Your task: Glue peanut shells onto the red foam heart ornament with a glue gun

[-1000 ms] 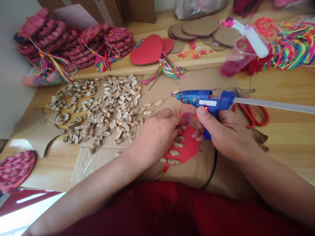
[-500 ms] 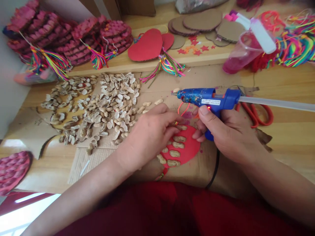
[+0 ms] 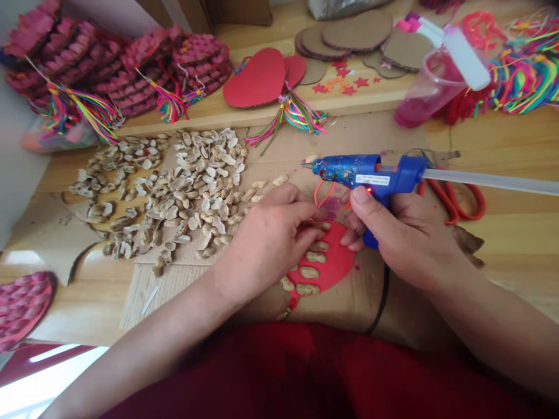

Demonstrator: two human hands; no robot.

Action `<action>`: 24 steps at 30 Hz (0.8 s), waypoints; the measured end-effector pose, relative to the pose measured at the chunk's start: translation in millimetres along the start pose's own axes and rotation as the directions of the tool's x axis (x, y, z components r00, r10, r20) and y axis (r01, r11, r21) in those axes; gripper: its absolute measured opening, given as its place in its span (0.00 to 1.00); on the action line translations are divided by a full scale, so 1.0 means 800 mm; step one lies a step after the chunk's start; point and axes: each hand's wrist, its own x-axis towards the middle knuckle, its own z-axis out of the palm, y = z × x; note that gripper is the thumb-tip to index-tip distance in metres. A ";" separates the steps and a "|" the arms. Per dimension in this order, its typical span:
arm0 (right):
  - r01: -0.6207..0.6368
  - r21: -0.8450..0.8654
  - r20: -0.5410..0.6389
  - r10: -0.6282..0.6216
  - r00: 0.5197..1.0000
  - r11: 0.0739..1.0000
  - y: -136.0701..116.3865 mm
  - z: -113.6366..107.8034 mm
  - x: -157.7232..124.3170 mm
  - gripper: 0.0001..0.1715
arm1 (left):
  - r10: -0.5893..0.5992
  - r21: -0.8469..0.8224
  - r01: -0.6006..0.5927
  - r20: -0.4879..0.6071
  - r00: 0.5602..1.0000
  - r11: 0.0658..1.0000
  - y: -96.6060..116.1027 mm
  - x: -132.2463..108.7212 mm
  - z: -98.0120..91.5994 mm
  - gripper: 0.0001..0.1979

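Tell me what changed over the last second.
Almost nothing. The left hand slid a little leftward while its fingers stayed pressed on the peanut shells on the red heart. The right hand kept its grip on the glue gun, nozzle pointing left. Nothing was picked up or let go; the shell pile and scissors stayed put.

Soft daylight is lighting everything evenly, bright overall. The right grip (image 3: 406,233) is throwing only a faint shadow on the counter (image 3: 515,244) right under it. Far down-left of the left grip (image 3: 266,241), a white reflection (image 3: 56,372) is blowing out. The shell pile (image 3: 192,186) just left of that grip is rendering sharp. The tassels (image 3: 70,107) far up-left are smearing. Fisheye is bowing the edges. The glue gun (image 3: 349,170) LED is glowing red at the right grip's thumb.
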 end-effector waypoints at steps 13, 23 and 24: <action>-0.020 0.030 0.002 0.020 1.000 0.999 -0.001 0.000 -0.002 0.27 | 0.008 0.070 -0.008 -0.004 1.000 0.998 -0.005 0.001 0.014 0.04; -0.017 0.014 -0.007 0.017 1.000 1.000 -0.001 0.002 -0.002 0.28 | -0.018 0.035 0.018 -0.021 1.000 0.999 -0.006 0.001 0.016 0.05; -0.015 0.016 -0.007 0.015 1.000 1.000 -0.001 0.002 -0.002 0.28 | -0.019 0.035 0.020 -0.017 1.000 0.999 -0.005 0.001 0.016 0.04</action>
